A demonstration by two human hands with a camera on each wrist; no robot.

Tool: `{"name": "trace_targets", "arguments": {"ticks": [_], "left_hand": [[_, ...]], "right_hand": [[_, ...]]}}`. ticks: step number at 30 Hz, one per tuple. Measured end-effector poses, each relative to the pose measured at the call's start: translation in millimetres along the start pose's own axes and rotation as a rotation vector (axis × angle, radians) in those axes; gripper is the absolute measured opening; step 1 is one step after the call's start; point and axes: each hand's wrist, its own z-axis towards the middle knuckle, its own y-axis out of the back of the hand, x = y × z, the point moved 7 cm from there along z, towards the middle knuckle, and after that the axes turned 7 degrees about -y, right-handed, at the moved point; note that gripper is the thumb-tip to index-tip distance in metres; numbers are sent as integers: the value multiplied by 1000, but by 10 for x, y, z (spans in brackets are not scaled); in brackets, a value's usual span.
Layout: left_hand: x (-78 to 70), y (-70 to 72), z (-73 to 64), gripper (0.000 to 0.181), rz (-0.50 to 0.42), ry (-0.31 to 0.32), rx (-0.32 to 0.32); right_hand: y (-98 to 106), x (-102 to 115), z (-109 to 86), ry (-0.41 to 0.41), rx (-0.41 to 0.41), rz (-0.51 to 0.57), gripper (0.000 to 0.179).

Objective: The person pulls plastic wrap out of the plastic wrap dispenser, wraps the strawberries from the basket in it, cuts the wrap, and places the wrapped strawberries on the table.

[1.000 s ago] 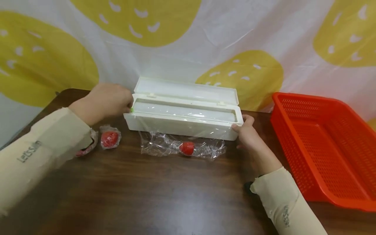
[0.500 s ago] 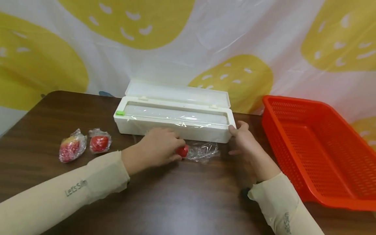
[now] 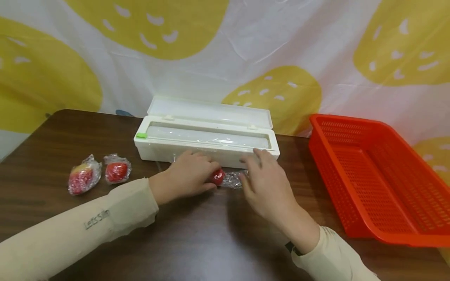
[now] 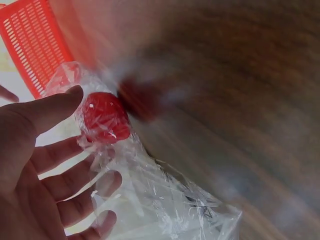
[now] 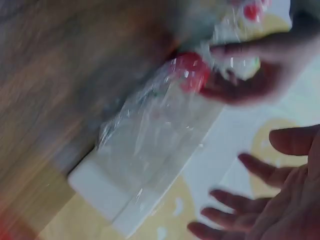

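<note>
A small red fruit-like item (image 3: 218, 176), loosely covered in clear plastic film (image 3: 233, 180), lies before a white cling film box (image 3: 211, 154) with its lid (image 3: 211, 113) raised. My left hand (image 3: 188, 173) holds the item at its left side. In the left wrist view, its thumb (image 4: 62, 105) and forefinger lie on either side of the red item, with the other fingers behind the film. My right hand (image 3: 268, 185) is at the film's right end, fingers spread; the right wrist view shows nothing in it. Whether its fingertips touch the film is unclear.
Two film-wrapped pieces, one red-and-yellow (image 3: 84, 175) and one red (image 3: 117, 171), lie to the left on the brown table (image 3: 211, 242). A red perforated plastic basket (image 3: 351, 187) stands at the right. A fruit-patterned cloth (image 3: 197, 74) hangs behind.
My left hand has come from the box's left end to the red item. My right hand has left the box's right end and moved left to the film. The film looks more gathered.
</note>
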Motion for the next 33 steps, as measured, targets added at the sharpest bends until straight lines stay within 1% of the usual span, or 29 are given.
{"name": "trace_targets", "arguments": {"ticks": [3,6,9,12,14,16,18,21,23,25,27,29,31,33], "left_hand": [[2,-12,13,38,-8,2,-14],[1,-23,25,39,-18,5,-8],[-8,-41,44,43,-42,13,24],[-14,-58,72,49,-60,16,47],[-17,-48,86,52,-67,13,48],[-13,-34,91,51,-66,8,45],[-15,-21,84,44,-72,7,55],[-33,-30,65,32,-88,3,92],[-45,-47,49,30,-102,10,119],[-55,-55,35,34,-108,20,124],[-56,-50,17,39,-108,40,109],[-64,-32,5,41,-98,43,64],[-84,-8,-6,40,-92,29,15],[-113,7,-14,34,-89,5,-19]], "right_hand": [[-121,142,-68,81,50,-57,31],[-269,207,-77,107,110,-106,34],[-408,206,-47,100,163,-163,38],[-487,180,-16,94,174,-207,43],[-504,167,4,92,168,-219,47],[-512,158,25,88,172,-217,48],[-527,145,41,78,211,-211,46],[-565,119,38,58,306,-200,46],[-587,109,24,53,360,-199,49],[-605,105,11,51,393,-198,52],[-620,109,6,57,405,-197,54],[-632,109,7,55,410,-194,53],[-641,111,12,50,415,-193,53],[-648,111,16,42,427,-191,53]]}}
